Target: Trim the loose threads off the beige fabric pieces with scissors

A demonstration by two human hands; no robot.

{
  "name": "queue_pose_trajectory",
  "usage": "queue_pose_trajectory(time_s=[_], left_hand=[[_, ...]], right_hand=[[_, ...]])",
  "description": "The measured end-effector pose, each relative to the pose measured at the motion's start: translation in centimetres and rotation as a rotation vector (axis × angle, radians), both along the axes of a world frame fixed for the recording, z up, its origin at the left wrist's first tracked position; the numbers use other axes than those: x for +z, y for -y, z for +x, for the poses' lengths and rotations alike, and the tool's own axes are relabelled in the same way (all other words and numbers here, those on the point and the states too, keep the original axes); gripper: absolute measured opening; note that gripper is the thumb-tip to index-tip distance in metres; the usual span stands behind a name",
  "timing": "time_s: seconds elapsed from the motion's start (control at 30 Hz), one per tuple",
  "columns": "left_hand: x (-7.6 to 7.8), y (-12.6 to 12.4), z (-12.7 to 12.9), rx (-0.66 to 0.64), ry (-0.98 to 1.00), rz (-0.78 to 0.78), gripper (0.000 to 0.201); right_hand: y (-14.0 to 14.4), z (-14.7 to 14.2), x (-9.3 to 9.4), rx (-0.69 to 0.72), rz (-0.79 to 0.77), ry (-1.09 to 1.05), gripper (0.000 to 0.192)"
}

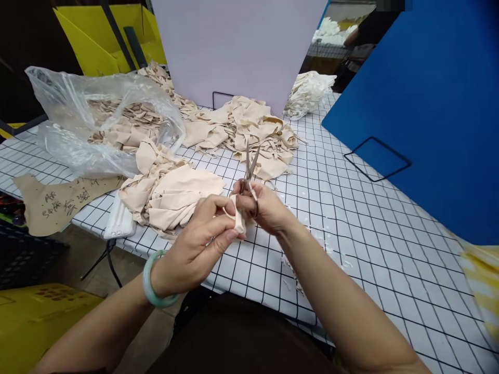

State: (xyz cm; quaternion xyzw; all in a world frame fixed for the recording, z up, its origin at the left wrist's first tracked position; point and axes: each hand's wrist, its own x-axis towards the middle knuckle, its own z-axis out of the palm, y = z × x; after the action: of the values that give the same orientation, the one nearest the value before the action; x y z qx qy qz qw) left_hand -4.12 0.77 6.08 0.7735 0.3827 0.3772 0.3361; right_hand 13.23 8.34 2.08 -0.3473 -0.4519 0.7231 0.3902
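Note:
My left hand (pixel 205 241), with a pale green bangle at its wrist, pinches a small folded beige fabric piece (pixel 239 218). Close against it, my right hand (pixel 267 205) has its fingers through the handles of a pair of scissors (pixel 250 169). The blades point away from me, slightly apart, above the table. Part of the fabric is hidden behind my fingers. Just left of my hands lies a stack of beige fabric pieces (pixel 179 195). A larger loose heap of beige fabric pieces (pixel 249 124) spreads farther back.
A clear plastic bag (pixel 74 148) with beige pieces lies left, near a brown paper pattern (pixel 50 205) and a white device (pixel 120 221). Lilac (pixel 237 47) and blue (pixel 424 119) panels stand on the checked table (pixel 374 249). White scraps lie right. A person's arm shows behind.

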Motion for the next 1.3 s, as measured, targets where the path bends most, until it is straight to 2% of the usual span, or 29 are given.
queue_pose_trajectory(time_s=[0.07, 0.13, 0.2, 0.27, 0.37, 0.47, 0.63, 0.83, 1.07, 1.3], left_hand=[[0.1, -0.2, 1.0, 0.054, 0.082, 0.025, 0.025], [-0.5, -0.5, 2.1, 0.065, 0.224, -0.079, 0.030], [-1.7, -0.7, 3.3, 0.079, 0.352, -0.214, 0.035], [-3.4, -0.8, 4.3, 0.095, 0.393, -0.317, 0.037], [-5.8, -0.8, 5.6, 0.098, 0.398, -0.397, 0.037], [-7.1, -0.5, 6.8, 0.083, 0.404, -0.430, 0.035], [-7.5, 0.1, 8.3, 0.034, 0.321, -0.403, 0.035], [-7.6, 0.6, 8.7, -0.015, 0.239, -0.303, 0.031], [-7.8, 0.6, 8.8, -0.074, 0.255, -0.228, 0.030], [-8.2, 0.7, 9.1, -0.111, 0.282, -0.176, 0.027]], right_hand=[[1.3, -0.9, -1.0, 0.034, -0.009, -0.076, 0.040], [2.8, -1.0, -2.0, 0.062, -0.011, -0.120, 0.038], [4.4, -0.2, -2.9, 0.026, -0.012, -0.057, 0.037], [5.8, 1.6, -3.5, -0.090, 0.031, 0.140, 0.036], [7.9, 5.1, -3.5, -0.293, 0.199, 0.558, 0.033], [9.8, 7.8, -3.1, -0.365, 0.360, 0.857, 0.035], [11.5, 9.0, -2.9, -0.301, 0.489, 1.003, 0.039], [11.7, 9.2, -3.3, -0.259, 0.504, 0.989, 0.046], [11.8, 9.4, -3.0, -0.215, 0.517, 0.996, 0.053], [12.2, 9.5, -3.2, -0.256, 0.538, 0.984, 0.055]])
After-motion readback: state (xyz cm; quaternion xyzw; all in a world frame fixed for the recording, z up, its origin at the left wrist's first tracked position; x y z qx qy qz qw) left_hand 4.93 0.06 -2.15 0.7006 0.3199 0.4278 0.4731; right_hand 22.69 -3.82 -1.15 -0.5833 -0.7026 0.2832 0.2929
